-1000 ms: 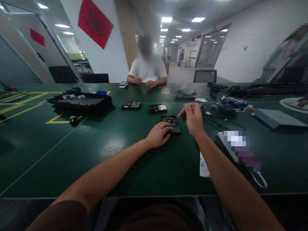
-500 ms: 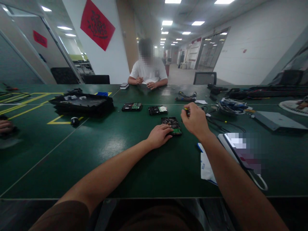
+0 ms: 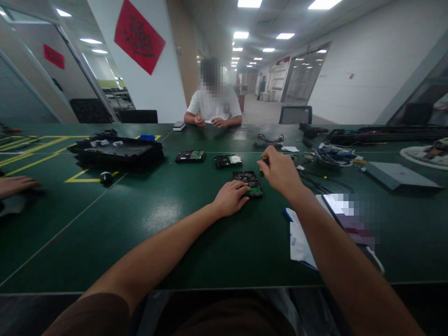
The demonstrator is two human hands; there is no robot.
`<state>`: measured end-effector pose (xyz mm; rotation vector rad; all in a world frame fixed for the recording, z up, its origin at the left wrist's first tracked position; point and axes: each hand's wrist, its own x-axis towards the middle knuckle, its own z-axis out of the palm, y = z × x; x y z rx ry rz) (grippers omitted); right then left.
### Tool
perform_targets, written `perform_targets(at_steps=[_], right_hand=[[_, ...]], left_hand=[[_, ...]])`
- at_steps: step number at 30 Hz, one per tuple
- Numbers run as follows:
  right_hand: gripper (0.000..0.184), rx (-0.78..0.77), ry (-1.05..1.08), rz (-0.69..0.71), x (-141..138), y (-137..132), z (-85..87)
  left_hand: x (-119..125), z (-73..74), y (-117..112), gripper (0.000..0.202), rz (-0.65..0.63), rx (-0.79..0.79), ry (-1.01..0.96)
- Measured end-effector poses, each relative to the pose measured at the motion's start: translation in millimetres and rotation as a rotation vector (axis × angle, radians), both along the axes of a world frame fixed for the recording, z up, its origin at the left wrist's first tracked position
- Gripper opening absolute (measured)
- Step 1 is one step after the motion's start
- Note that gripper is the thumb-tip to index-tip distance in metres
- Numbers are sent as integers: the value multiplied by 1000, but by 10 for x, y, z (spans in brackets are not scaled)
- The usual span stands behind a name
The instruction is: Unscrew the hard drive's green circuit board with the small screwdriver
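A hard drive (image 3: 246, 178) lies on the green table, its green circuit board facing up at the near end. My left hand (image 3: 231, 198) rests on its near left corner, fingers over the board and thumb along the near edge. Just right of the drive, my right hand (image 3: 280, 169) is closed around the black and yellow handle of a screwdriver (image 3: 265, 161). The tool's tip is too small to make out, so I cannot tell whether it touches the drive. Two more hard drives, one in the middle (image 3: 228, 161) and one further left (image 3: 190, 156), lie beyond.
A black plastic tray (image 3: 119, 151) stands at left, near a small black round object (image 3: 106, 178). Cables (image 3: 332, 154) and a grey metal box (image 3: 402, 176) lie at right. A white packet (image 3: 301, 245) is under my right forearm. A person (image 3: 213, 105) sits opposite; another's hand (image 3: 17, 185) shows at left.
My right hand has shifted slightly left with the screwdriver, whose handle now points down more. My left hand stays on the drive. The other person's hand at far left has moved further into view.
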<state>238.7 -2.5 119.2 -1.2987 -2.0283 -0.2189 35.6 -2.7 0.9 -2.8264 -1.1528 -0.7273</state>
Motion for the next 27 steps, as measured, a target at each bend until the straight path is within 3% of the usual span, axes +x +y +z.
perform_targets(at_steps=[6,15,19,27], right_hand=[[20,78,31,-106,-103,93,-127],[29,148,235,2,-9,194,-424],[31,125,283,88,72,173,-472],[35,206,339,98,139,149,-556]], left_hand=[[-8,1,29,42,-10,1,-6],[-13,40,43,41,-22,18,26],[-31,45,45,41,-30,27,45],[-176,22,84,39,-49,41,16]])
